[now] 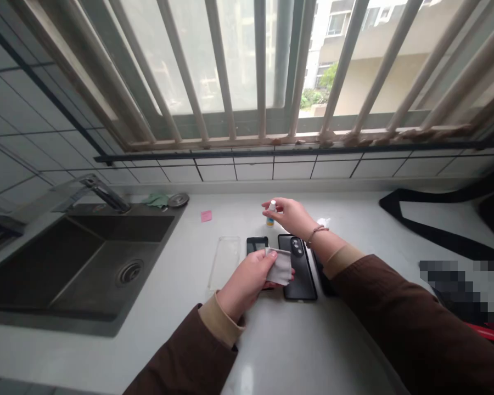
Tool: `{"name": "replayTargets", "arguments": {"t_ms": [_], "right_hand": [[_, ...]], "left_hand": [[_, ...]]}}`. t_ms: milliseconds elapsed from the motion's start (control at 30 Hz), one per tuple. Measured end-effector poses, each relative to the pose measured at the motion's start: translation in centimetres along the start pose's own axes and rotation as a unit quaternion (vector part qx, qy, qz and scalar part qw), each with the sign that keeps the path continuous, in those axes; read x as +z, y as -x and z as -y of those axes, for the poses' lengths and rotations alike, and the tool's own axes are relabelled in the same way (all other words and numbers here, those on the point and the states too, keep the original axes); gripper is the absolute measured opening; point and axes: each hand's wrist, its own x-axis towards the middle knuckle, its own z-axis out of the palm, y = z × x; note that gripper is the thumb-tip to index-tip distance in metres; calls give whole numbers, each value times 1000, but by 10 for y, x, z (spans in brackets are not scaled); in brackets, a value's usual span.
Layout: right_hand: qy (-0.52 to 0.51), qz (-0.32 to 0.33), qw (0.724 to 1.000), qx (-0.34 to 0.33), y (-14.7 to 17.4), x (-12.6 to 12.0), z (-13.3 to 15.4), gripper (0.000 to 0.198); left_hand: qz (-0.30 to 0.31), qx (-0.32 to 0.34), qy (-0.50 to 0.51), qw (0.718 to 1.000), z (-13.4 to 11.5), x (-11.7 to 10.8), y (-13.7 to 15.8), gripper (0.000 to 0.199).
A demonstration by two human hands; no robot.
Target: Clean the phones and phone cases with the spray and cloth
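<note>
My left hand is closed on a folded light grey cloth, thumb on top, above the phones. The fingers of my right hand are wrapped round a small white bottle with a coloured label; it is upright, at the counter's far side. Partly hidden under my left hand lies a small dark phone. To its right is a black phone or phone case with a camera block at its top. A clear phone case lies to the left. Another dark flat item is partly covered by my right arm.
A steel sink with a faucet is on the left. Near its back corner lie a green cloth and a round metal strainer. A pink note is on the counter. A black strap lies at right.
</note>
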Motion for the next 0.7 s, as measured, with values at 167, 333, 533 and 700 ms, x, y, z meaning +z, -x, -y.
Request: {"name": "replayTargets", "arguments": {"t_ms": [167,333,533,700], "right_hand": [[22,1,1000,-9,0,5,-7,22],[48,-12,998,-36,3,-3,-14,32],[139,-47,987,-59,11,-41,-31,33],[197,28,978,-56,18,-48,-51,27]], "left_hand": [[-1,-7,5,1000,-2,0,0,34],[-13,-16,-7,1000,-5,1,1,29],[-12,-16,-2,1000,-5,3,4,34],[-17,-14,2,1000,-6,4,5,37]]}}
